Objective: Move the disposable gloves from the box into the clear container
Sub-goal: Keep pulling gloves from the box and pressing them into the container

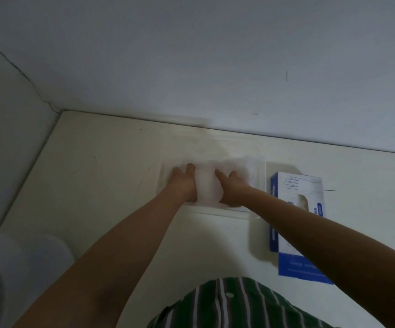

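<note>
Over the clear container (261,167), just left of the box (295,209), your left hand (184,184) and right hand (232,191) clamp the gloves (207,188), fingers curled round them, seemingly to squeeze the stack inside.

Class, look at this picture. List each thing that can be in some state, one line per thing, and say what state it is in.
Gloves: bunched in a white wad, inside the container, gripped between both hands.
Container: open at the top, holding the gloves.
Box: lying flat, oval opening facing up, right of the container.
Left hand: grips the wad's left side.
Right hand: grips the wad's right side.
</note>
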### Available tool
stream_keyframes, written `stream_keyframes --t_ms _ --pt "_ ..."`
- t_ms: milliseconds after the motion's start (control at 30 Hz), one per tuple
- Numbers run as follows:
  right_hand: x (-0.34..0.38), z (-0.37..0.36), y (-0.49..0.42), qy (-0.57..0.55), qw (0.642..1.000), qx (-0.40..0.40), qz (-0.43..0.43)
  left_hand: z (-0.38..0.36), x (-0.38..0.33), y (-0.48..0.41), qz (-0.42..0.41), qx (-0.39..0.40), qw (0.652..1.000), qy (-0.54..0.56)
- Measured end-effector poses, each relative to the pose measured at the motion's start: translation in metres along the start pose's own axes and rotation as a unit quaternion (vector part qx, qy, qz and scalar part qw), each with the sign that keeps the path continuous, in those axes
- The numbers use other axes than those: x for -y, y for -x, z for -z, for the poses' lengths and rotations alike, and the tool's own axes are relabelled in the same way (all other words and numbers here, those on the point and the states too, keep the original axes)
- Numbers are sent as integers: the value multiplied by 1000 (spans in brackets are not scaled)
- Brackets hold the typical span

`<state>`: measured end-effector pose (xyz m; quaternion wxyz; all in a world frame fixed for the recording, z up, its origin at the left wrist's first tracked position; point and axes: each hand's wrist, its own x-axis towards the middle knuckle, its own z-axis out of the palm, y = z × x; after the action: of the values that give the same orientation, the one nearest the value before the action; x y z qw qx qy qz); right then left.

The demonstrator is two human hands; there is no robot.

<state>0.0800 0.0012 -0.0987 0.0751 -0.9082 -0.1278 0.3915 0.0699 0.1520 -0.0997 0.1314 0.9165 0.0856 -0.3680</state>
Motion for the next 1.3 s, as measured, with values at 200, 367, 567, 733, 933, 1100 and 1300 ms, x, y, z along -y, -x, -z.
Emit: stream_keyframes --t_ms 200,367,567,733,933,1100,1300 --pt "-1 -1 -3 -13 1000 14 -12 -1 2 -3 33 26 999 9" --pt "9 23 19 -12 999 -26 17 10 -5 13 -24 -114 989 -91" --pt "-7 66 60 -138 949 -254 126 28 -44 44 -64 -315 947 -14" --pt "-72 69 89 -193 915 -346 74 28 -97 69 -207 -363 906 62" --pt "-141 20 109 -168 942 -282 -66 -8 -173 85 -309 -212 924 80" --pt "-165 -25 115 -134 958 -236 -96 -49 -201 75 -271 -107 956 36" --pt "-166 -45 104 -88 954 -268 -102 -74 -193 58 -190 -69 979 20"
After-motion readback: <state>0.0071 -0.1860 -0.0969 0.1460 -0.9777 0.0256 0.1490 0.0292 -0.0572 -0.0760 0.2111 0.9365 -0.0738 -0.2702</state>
